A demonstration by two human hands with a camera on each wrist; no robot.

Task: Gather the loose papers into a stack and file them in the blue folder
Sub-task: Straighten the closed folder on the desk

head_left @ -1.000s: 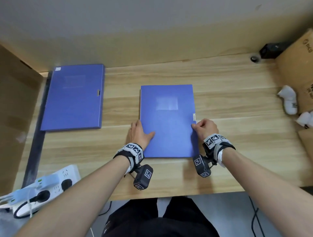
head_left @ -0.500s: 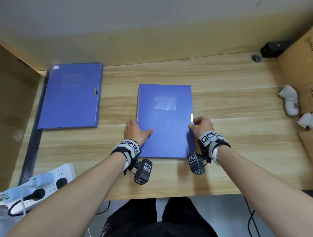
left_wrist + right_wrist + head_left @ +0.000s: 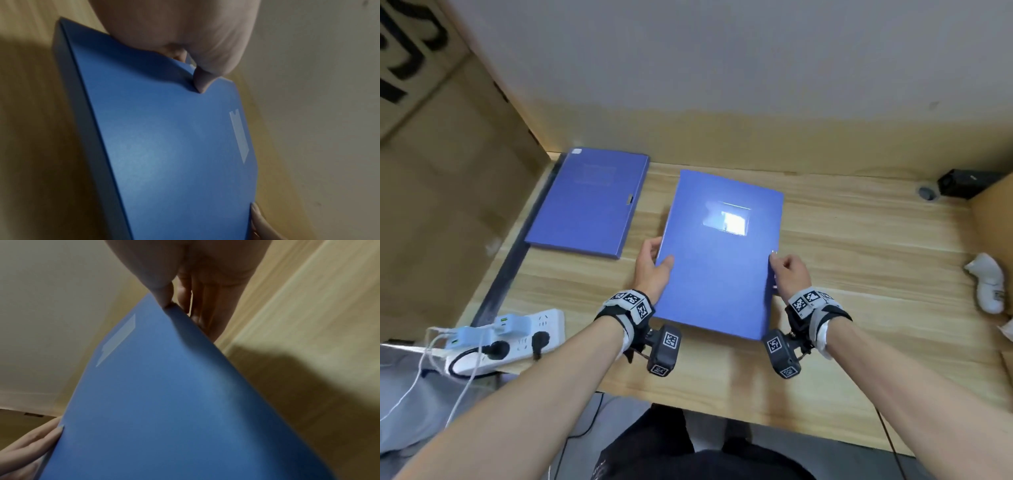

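Between your left hand (image 3: 652,270) and right hand (image 3: 789,274), both pinching its edges: closed flat blue plastic folder (image 3: 719,260); no loose papers visible, filing apparently done.

Office desk (image 3: 859,260), folders (image 3: 589,202), power strip (image 3: 517,339)

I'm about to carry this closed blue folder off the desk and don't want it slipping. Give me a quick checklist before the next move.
1. Left hand grips the folder on its left edge: ok.
2. Right hand has a grip on the right edge: ok.
3. Folder closed: ok.
4. Papers inside: cannot tell.
5. Second folder lies apart: ok.
6. Power strip clear of the folder: ok.
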